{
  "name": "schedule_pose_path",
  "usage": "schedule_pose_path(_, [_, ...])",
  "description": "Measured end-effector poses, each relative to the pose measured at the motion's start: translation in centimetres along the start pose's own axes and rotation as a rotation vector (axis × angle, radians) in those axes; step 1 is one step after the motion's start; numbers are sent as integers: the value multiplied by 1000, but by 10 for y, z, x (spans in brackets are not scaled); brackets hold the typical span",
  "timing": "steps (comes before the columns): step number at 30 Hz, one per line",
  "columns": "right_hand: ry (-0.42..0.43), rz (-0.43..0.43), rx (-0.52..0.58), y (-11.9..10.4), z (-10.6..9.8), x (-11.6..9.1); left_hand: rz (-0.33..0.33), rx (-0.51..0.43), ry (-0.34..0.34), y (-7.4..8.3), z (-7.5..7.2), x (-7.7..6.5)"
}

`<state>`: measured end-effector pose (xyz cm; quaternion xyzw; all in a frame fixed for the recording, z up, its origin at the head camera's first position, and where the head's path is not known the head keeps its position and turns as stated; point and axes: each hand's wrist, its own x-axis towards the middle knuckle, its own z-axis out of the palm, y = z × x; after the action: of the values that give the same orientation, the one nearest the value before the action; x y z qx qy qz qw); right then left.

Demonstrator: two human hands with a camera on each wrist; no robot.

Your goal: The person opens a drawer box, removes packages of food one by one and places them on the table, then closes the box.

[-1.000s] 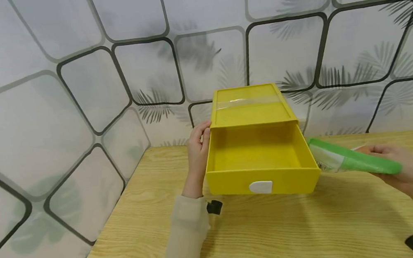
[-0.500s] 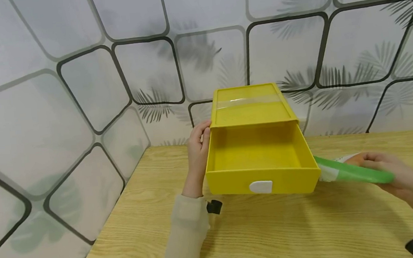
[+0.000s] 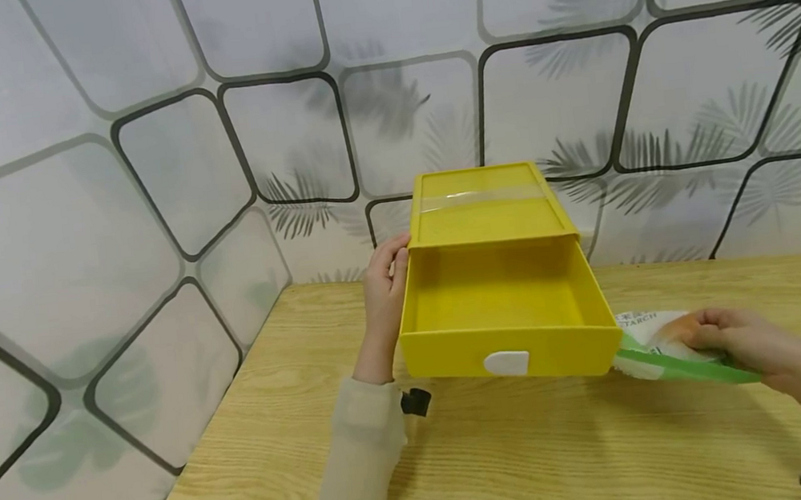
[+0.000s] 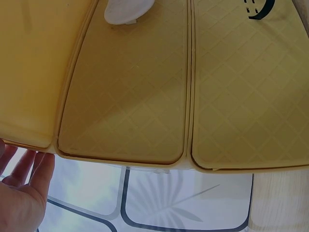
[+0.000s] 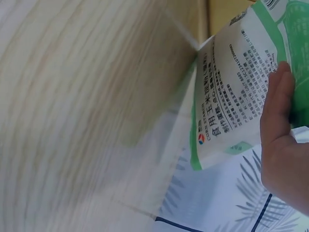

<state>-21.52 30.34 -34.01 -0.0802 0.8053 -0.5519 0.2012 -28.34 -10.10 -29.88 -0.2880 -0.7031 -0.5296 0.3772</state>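
Observation:
A yellow drawer cabinet (image 3: pixel 488 224) stands at the middle of the table with its top drawer (image 3: pixel 443 356) pulled out; nothing lies on the visible drawer floor. My left hand (image 3: pixel 384 300) rests against the cabinet's left side, fingers extended along its edge. The left wrist view shows that hand (image 4: pixel 24 198) at the edge beside the drawer fronts (image 4: pixel 130 96). To the right of the drawer, my right hand (image 3: pixel 753 341) grips a white and green bag of corn starch (image 3: pixel 647 331) low over the table. Printed text covers the bag (image 5: pixel 231 87) in the right wrist view.
The wooden table (image 3: pixel 508 465) reaches to a wall (image 3: pixel 399 9) with a frame-and-leaf pattern behind and to the left. A white tab handle (image 3: pixel 507 363) sits on the drawer front. Clear tape (image 3: pixel 482 197) crosses the cabinet top.
My right hand has lowered the corn starch bag beside the drawer and tilted it, so its printed white face now shows more. The left hand, cabinet and drawer have stayed in place.

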Motion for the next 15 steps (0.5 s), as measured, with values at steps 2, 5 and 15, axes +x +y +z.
schedule_pose_path(2, [-15, 9, -9, 2, 0, 1, -1, 0, -1, 0, 0, 0])
schedule_pose_path(5, [-37, 13, -22, 5, 2, 2, 1, 1, -1, 0, 0, 0])
schedule_pose_path(15, [39, 64, -217, 13, 13, 4, 7, 0, 3, 0, 0, -1])
